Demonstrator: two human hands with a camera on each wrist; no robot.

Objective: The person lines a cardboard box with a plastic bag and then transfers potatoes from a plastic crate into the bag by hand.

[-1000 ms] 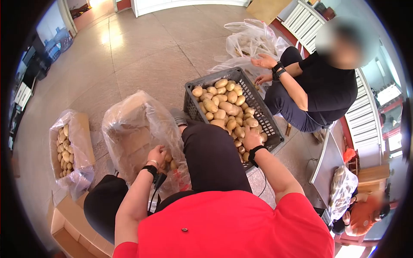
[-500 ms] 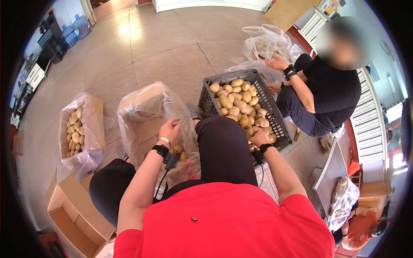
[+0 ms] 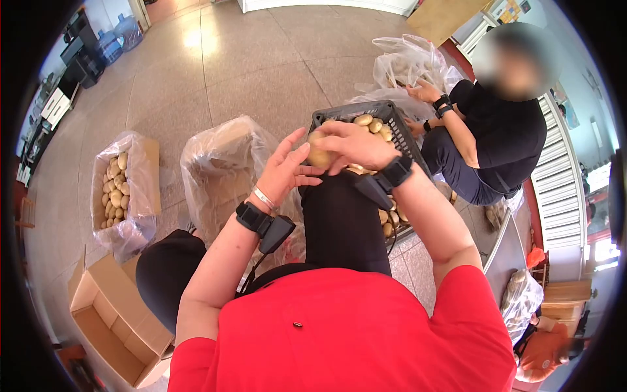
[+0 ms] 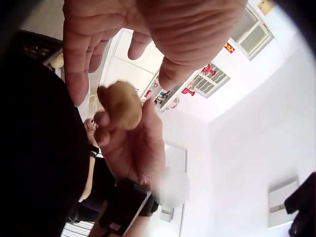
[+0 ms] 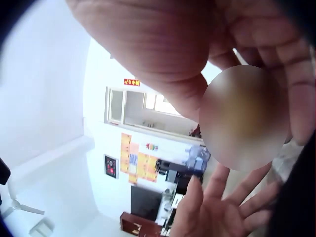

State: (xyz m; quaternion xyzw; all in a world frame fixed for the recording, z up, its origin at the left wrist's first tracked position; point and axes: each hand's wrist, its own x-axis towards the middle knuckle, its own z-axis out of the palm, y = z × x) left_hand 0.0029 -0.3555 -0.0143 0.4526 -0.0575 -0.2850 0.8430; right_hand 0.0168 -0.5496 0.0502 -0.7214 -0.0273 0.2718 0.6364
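My right hand [image 3: 364, 145] grips a potato [image 3: 319, 157] above my knee, in front of the crate. Facing it from the left, my left hand [image 3: 281, 171] has its fingers spread close to the potato. In the left wrist view the potato [image 4: 124, 106] sits between the right hand's thumb and fingers, below the left hand's loose fingers. A blurred patch covers the held potato in the right wrist view. The black plastic crate [image 3: 406, 134] holds many potatoes [image 3: 363, 120], partly hidden behind my right arm. A plastic-lined carton [image 3: 215, 147] stands left of my knee.
A second lined carton [image 3: 151, 176] with potatoes stands farther left. An open cardboard box [image 3: 111, 326] lies at lower left. Another person [image 3: 493, 134] crouches right of the crate, beside a clear plastic bag [image 3: 405, 62]. A table [image 3: 503, 255] stands at the right.
My right hand has come up out of the crate with a potato and moved left over my knee. My left hand has moved right from above the lined carton to meet it.
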